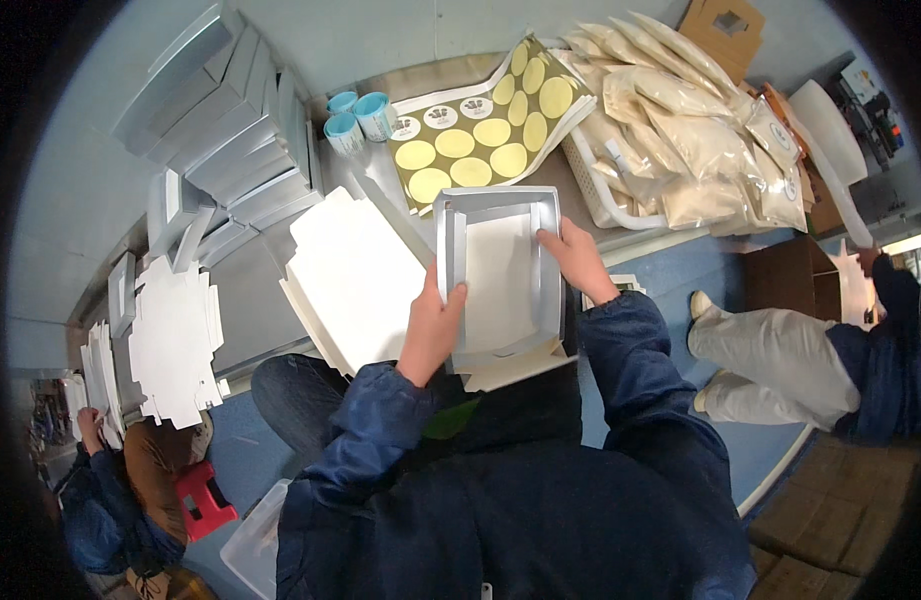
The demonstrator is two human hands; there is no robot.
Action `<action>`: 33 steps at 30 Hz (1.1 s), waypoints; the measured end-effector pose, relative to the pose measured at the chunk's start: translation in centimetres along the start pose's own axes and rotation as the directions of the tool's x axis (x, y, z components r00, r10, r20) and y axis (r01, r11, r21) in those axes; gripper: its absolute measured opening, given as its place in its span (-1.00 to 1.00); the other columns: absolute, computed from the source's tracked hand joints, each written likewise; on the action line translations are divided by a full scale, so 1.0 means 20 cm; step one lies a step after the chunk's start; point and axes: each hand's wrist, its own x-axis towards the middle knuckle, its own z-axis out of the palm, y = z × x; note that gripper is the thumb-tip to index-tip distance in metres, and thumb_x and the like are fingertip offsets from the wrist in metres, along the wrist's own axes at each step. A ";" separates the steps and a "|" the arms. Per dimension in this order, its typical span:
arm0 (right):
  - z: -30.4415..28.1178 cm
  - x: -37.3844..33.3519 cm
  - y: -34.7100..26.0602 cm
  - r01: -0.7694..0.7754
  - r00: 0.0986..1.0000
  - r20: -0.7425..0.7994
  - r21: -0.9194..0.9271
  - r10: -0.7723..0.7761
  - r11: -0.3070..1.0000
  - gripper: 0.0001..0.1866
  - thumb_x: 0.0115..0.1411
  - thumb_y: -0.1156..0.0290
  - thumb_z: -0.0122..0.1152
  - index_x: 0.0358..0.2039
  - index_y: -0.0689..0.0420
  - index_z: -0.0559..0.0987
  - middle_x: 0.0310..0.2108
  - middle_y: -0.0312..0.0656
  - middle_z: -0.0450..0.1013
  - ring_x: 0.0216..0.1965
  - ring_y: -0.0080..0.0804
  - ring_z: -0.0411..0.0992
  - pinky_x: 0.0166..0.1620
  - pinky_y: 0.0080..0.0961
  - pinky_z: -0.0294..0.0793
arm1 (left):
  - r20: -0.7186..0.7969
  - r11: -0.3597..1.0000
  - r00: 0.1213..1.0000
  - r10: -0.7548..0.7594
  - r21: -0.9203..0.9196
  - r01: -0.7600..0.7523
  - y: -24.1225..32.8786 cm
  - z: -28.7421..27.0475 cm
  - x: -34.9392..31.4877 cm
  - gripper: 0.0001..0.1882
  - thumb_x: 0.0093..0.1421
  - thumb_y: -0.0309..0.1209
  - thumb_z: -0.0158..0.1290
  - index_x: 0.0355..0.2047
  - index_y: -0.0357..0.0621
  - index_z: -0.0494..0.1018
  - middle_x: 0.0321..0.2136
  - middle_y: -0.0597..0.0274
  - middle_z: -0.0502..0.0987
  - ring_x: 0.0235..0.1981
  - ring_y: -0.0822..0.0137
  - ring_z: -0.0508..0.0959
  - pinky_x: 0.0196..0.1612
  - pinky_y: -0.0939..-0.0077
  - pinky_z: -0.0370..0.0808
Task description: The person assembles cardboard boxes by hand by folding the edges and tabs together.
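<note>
Folding the box (500, 285) seems the step in hand: over the lap (540, 415) by the table (242, 315), the left hand (433, 325) and right hand (578, 262) pinch opposite side walls (548, 290); the loose near flap (515, 368) probably needs tucking next.

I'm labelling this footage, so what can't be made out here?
From the head view:
Open box: underside, turned away from the camera.
Left hand and right hand: some fingers, hidden by the box and the hands themselves.
White basket: floor, covered by bags.
Co-worker at right: head, cut off by the dark rim.
</note>
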 end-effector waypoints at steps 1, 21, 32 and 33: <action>0.00 0.00 0.02 0.023 0.999 0.026 0.042 -0.024 0.999 -0.66 0.22 0.26 0.10 -0.19 0.32 0.46 -0.37 0.08 0.50 -0.33 -0.12 0.47 -0.18 -0.34 0.41 | 0.083 0.999 0.996 -0.027 -0.022 0.029 -0.05 -0.04 0.02 -0.47 0.30 -0.30 -0.07 0.20 -0.32 0.16 -0.10 -0.18 0.50 -0.08 0.02 0.52 0.00 0.33 0.41; -0.13 0.36 -0.04 0.197 0.964 0.163 0.104 -0.212 0.975 -0.67 0.18 0.27 0.18 -0.21 0.30 0.53 -0.44 -0.09 0.51 -0.39 -0.39 0.42 -0.24 -0.45 0.40 | 0.337 0.892 0.933 -0.124 -0.375 0.254 -0.13 -0.16 0.17 -0.40 0.34 -0.30 -0.09 0.29 -0.29 0.03 0.13 0.11 0.31 0.13 0.34 0.29 0.20 0.50 0.19; -0.04 0.42 -0.14 0.492 0.844 0.357 -0.219 -0.400 0.842 -0.72 0.12 0.30 0.21 -0.46 0.29 0.45 -0.66 0.00 0.21 -0.63 -0.26 0.12 -0.49 -0.38 0.23 | 0.368 0.879 0.908 -0.202 -0.341 0.334 -0.16 -0.16 0.18 -0.37 0.33 -0.34 -0.08 0.32 -0.27 -0.03 0.19 0.12 0.25 0.17 0.33 0.25 0.23 0.47 0.17; -0.05 0.43 -0.15 0.493 0.844 0.356 -0.218 -0.402 0.842 -0.72 0.12 0.30 0.21 -0.46 0.29 0.45 -0.66 0.00 0.21 -0.63 -0.26 0.12 -0.49 -0.38 0.23 | 0.357 0.879 0.913 -0.198 -0.348 0.326 -0.15 -0.16 0.18 -0.35 0.32 -0.34 -0.06 0.32 -0.27 -0.04 0.19 0.11 0.25 0.18 0.32 0.25 0.24 0.47 0.16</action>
